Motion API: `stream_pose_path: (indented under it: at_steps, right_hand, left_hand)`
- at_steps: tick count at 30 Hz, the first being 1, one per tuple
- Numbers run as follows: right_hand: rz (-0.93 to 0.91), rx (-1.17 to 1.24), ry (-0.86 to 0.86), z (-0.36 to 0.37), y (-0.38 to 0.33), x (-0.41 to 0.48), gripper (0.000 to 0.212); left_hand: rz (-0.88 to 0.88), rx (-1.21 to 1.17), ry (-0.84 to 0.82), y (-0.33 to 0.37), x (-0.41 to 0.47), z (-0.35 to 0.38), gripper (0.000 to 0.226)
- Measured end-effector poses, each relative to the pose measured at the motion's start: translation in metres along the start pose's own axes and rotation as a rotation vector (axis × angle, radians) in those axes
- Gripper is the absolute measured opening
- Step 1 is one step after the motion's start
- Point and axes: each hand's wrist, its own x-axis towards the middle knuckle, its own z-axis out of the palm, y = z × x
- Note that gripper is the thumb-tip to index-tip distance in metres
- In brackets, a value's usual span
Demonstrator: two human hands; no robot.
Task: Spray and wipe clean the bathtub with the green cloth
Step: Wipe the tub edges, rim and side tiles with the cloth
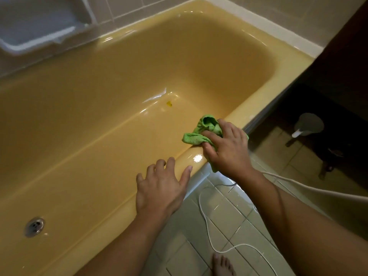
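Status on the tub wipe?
Right hand grips green cloth on bathtub rim. Left hand open on rim. Yellow speck on tub floor.

The bathtub [139, 66] is finished in a smooth, high-gloss yellow enamel-like coating on which bright glints are carried, and its drain [34, 226] is ringed in shiny polished metal. The green cloth [201, 134] is recorded as a soft, matt, nubbly fabric, crumpled into folds. The floor tiles [225, 212] and wall tiles [249, 8] are noted as pale glazed ceramic, smooth and reflective between matt grout lines, and the cord [200, 202] is sheathed in smooth white plastic.
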Motion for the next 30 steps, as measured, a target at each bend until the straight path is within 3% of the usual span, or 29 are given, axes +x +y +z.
stream_pose_path:
  at_steps: [10,16,23,30]
  right_hand:
    - [0.096,0.064,0.002,-0.011,0.058,0.041,0.046]
    - [0.138,0.128,-0.095,-0.03,0.11,0.078,0.053]
    - [0.175,0.154,-0.081,-0.037,0.15,0.109,0.054]
    - [0.279,0.196,-0.03,-0.04,0.186,0.14,0.039]
  left_hand:
    - [0.167,-0.006,-0.03,0.089,0.075,0.0,0.084]
    - [0.234,-0.045,-0.036,0.109,0.099,-0.001,0.086]
    - [0.307,-0.023,-0.019,0.142,0.124,-0.002,0.078]
    - [0.375,-0.031,0.023,0.197,0.171,0.001,0.074]
